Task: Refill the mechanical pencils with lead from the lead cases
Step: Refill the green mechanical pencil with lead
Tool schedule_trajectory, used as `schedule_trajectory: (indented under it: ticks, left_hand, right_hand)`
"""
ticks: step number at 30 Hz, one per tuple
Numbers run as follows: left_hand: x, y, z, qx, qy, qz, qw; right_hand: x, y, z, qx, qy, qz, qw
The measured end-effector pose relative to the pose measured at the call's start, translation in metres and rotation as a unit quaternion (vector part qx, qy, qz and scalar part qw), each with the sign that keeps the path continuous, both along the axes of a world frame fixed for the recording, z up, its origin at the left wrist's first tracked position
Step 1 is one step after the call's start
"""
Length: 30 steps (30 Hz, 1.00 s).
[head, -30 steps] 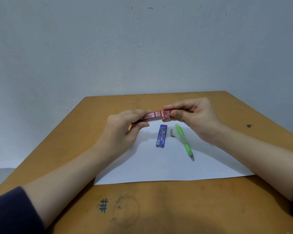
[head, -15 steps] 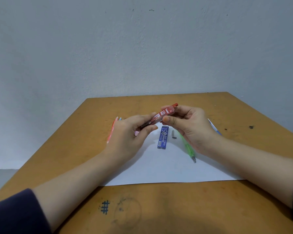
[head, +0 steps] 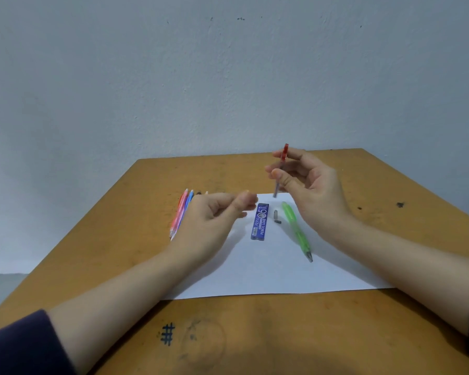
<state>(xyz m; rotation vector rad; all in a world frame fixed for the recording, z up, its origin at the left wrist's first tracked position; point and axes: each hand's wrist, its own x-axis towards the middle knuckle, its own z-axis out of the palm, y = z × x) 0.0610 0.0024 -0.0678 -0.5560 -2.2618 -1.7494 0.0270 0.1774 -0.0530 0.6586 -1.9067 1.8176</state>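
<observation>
- Head view is showing the red lead case (head: 284, 154) standing nearly upright in the air over the far edge of the white paper (head: 268, 269).
- Right hand (head: 312, 190) is pinching it mid-length, fingers (head: 279, 175) clamped on it.
- Left hand (head: 214, 215) is hovering nearby and is blurred; I cannot tell whether its curled fingers are holding anything.
- Blue lead case (head: 261, 221) and green mechanical pencil (head: 295, 230) are lying on the paper below.
- More pencils (head: 180, 212) are lying on the worktop (head: 106, 239).

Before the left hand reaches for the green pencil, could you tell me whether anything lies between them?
Yes: the blue lead case and two small grey pieces lie flat on the paper between the left hand and the green pencil. They are low, so the hand could probably pass over them.
</observation>
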Motion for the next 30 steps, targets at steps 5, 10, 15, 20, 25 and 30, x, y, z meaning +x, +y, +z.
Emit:
schedule_trajectory:
  ticks: [5,10,15,20,25,30]
  left_hand:
    - [0.007,0.005,0.013,0.281,-0.256,-0.077,0.922]
    - [0.016,0.004,0.022,0.361,-0.354,-0.117,0.855]
    - [0.019,0.002,0.025,0.398,-0.406,-0.127,0.812]
    - [0.017,0.0,0.024,0.408,-0.422,-0.121,0.8]
    - [0.017,0.0,0.024,0.403,-0.432,-0.118,0.798]
    - [0.016,0.0,0.023,0.399,-0.438,-0.117,0.797]
  right_hand:
    - [-0.01,0.011,-0.002,0.221,0.228,-0.086,0.944]
    - [-0.021,0.015,-0.003,0.341,0.348,-0.118,0.865]
    - [-0.018,0.014,0.002,0.348,0.361,-0.121,0.857]
    - [-0.023,0.015,-0.002,0.379,0.392,-0.132,0.828]
    - [-0.032,0.019,-0.008,0.419,0.407,-0.168,0.794]
    - [-0.028,0.018,-0.006,0.418,0.376,-0.148,0.814]
